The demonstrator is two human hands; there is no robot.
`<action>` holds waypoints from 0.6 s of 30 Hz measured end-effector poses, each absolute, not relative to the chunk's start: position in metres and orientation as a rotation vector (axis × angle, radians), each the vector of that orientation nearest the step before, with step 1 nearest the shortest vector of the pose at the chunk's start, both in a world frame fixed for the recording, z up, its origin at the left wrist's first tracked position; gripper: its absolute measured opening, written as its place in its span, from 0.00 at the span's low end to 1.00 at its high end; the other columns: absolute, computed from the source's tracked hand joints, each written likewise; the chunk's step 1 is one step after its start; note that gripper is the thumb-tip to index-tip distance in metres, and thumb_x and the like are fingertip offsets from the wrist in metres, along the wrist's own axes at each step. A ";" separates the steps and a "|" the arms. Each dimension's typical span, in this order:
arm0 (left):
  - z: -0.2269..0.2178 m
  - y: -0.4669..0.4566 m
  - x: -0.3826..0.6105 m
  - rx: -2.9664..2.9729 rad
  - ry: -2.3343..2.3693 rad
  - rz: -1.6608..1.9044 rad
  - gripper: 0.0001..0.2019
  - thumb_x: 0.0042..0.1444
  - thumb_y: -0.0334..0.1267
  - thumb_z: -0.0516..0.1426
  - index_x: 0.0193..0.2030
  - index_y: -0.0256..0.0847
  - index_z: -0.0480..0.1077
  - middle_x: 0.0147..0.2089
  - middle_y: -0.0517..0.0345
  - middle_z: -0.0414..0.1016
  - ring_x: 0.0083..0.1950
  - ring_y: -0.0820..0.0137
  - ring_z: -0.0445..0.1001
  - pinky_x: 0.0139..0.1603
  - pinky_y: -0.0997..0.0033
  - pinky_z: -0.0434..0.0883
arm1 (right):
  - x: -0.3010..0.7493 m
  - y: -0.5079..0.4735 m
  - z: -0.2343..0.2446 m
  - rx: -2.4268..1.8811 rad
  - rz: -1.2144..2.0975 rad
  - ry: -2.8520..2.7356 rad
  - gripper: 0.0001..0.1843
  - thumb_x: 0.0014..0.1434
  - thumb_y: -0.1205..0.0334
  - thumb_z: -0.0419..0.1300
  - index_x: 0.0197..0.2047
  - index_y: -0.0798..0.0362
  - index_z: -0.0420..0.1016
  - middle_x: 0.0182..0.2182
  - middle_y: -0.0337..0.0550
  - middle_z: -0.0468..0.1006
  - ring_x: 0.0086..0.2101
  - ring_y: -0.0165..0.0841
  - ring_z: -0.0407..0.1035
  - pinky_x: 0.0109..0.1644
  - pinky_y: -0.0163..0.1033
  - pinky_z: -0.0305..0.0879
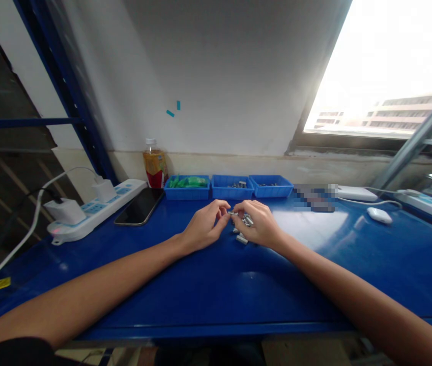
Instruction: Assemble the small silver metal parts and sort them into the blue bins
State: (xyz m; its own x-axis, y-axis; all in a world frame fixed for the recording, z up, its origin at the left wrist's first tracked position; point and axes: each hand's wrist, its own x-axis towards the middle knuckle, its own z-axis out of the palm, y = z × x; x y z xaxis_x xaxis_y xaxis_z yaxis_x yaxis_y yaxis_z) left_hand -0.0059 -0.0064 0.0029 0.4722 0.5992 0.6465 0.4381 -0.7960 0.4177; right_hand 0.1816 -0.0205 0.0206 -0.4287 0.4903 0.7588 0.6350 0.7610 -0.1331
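My left hand [205, 226] and my right hand [259, 222] meet above the middle of the blue table, fingertips almost touching. Between them is a small silvery metal part [231, 213], which my right thumb and forefinger pinch. The left fingers are curled towards the thumb beside that part; what they grip, if anything, is too small to make out. Under and beside my right hand lies a loose pile of short metal pieces [242, 239], partly hidden by the palm and fingers.
Behind my hands stand three blue bins: one with green packets [187, 196], two with metal parts, in the middle [233, 193] and right [272, 191]. At left are a phone [140, 207], a drink bottle [155, 165] and a power strip [86, 216]. A white case [379, 215] lies right.
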 end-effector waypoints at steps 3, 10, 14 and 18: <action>0.001 -0.005 -0.006 2.560 0.885 1.214 0.10 0.62 0.41 0.50 0.46 0.40 0.62 0.37 0.57 0.71 0.35 0.72 0.70 0.36 0.71 0.68 | 0.182 -0.019 0.019 -0.854 -0.179 -2.109 0.03 0.57 0.63 0.55 0.33 0.53 0.69 0.24 0.39 0.74 0.26 0.30 0.68 0.34 0.35 0.61; 0.006 -0.008 -0.006 2.581 0.923 1.166 0.10 0.65 0.41 0.46 0.41 0.40 0.63 0.35 0.56 0.69 0.35 0.71 0.69 0.38 0.71 0.66 | 0.182 -0.022 0.019 -0.894 -0.195 -2.118 0.07 0.59 0.59 0.56 0.38 0.53 0.69 0.25 0.40 0.74 0.27 0.31 0.69 0.34 0.36 0.61; 0.005 -0.007 -0.006 2.575 0.923 1.171 0.11 0.65 0.41 0.44 0.40 0.40 0.64 0.35 0.56 0.69 0.36 0.70 0.69 0.40 0.70 0.66 | 0.183 -0.022 0.019 -0.852 -0.272 -2.156 0.09 0.57 0.60 0.57 0.41 0.52 0.68 0.28 0.41 0.75 0.28 0.32 0.69 0.36 0.36 0.61; 0.005 -0.006 -0.006 2.573 0.913 1.154 0.11 0.65 0.41 0.44 0.39 0.39 0.64 0.35 0.55 0.70 0.37 0.69 0.70 0.40 0.70 0.66 | 0.183 -0.022 0.020 -0.839 -0.296 -2.178 0.05 0.58 0.62 0.55 0.38 0.52 0.69 0.26 0.41 0.75 0.28 0.31 0.69 0.35 0.36 0.60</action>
State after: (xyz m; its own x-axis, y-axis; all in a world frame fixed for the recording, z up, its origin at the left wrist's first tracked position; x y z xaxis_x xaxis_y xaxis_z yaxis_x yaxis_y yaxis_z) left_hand -0.0062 -0.0061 0.0050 0.5111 0.5994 0.6161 0.4615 -0.7960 0.3916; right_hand 0.1825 -0.0225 0.0203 -0.4879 0.4736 0.7333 0.6522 0.7561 -0.0544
